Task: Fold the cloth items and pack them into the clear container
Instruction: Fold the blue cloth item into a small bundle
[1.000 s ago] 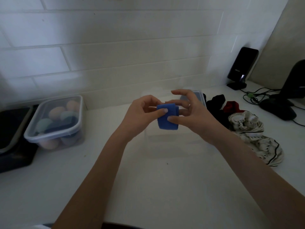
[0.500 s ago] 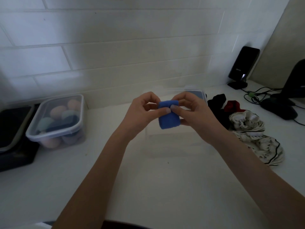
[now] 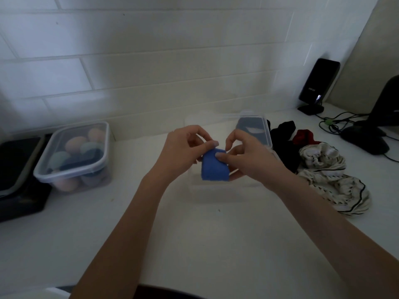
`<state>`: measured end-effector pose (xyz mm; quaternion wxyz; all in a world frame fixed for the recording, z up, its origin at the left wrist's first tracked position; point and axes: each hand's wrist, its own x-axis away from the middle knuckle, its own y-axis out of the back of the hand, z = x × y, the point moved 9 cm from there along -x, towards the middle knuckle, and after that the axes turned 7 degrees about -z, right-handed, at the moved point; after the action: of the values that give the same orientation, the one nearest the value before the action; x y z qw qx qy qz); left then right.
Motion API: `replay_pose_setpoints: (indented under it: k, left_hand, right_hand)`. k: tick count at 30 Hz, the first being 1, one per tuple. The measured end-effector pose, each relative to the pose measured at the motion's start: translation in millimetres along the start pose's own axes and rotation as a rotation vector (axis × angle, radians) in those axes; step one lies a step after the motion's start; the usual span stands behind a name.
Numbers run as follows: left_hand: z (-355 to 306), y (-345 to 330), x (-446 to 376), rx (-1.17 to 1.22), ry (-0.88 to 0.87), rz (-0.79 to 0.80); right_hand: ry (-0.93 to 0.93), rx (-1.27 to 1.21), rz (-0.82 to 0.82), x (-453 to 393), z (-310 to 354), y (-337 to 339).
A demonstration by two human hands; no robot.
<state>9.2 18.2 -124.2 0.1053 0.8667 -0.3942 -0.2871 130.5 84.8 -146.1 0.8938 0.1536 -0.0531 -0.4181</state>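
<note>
A small folded blue cloth is held up between both hands, just above the open clear container on the white counter. My left hand pinches the cloth's upper left edge between thumb and fingers. My right hand holds its right side, thumb pressed on the front near the top and fingers curled behind. To the right lie a black cloth, a dark red cloth and a crumpled white cloth with black lines.
The container's lid leans behind my right hand. A lidded clear tub of pastel sponges sits at left beside a black box. A black speaker, cables and a dark stand base fill the far right corner.
Both hands have come slightly lower and nearer with the blue cloth. My right thumb has shifted onto its front top, and the fold looks tighter.
</note>
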Motion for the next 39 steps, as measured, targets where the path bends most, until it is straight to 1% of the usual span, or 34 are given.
replay_pose_setpoints:
  k: [2,3,5,6,10,14,19,25,33,36,39]
  left_hand:
    - [-6,7,1,-0.158,-0.129,-0.082]
    - [-9,12,2,-0.192,-0.171,-0.137]
    - [-11,20,3,-0.190,-0.207,-0.221]
    - [-12,20,4,-0.193,-0.216,-0.235]
    - [-10,7,7,-0.189,-0.192,-0.159]
    - [-5,8,5,-0.157,-0.165,-0.165]
    - [-7,4,6,-0.171,-0.176,-0.140]
    - [-12,-3,8,-0.180,-0.197,-0.101]
    - [-11,-4,8,-0.178,-0.146,-0.090]
    - [-10,-5,8,-0.210,-0.140,-0.071]
    - [-11,-6,7,-0.235,-0.155,-0.061]
  right_hand:
    - [0.020,0.067,0.036,2,-2,-9]
    - [0.035,0.138,0.056,3,-3,-14]
    - [0.064,0.247,0.094,5,-6,-24]
    - [0.072,0.262,0.112,5,-7,-28]
    - [0.048,0.277,0.182,6,-13,-38]
    - [0.101,0.431,0.219,7,-11,-40]
    - [0.172,0.565,0.216,11,-3,-41]
    - [0.217,0.747,0.328,14,-1,-51]
    - [0.234,0.830,0.397,10,0,-61]
    - [0.199,0.792,0.445,11,-3,-62]
    - [0.214,0.777,0.454,11,-4,-62]
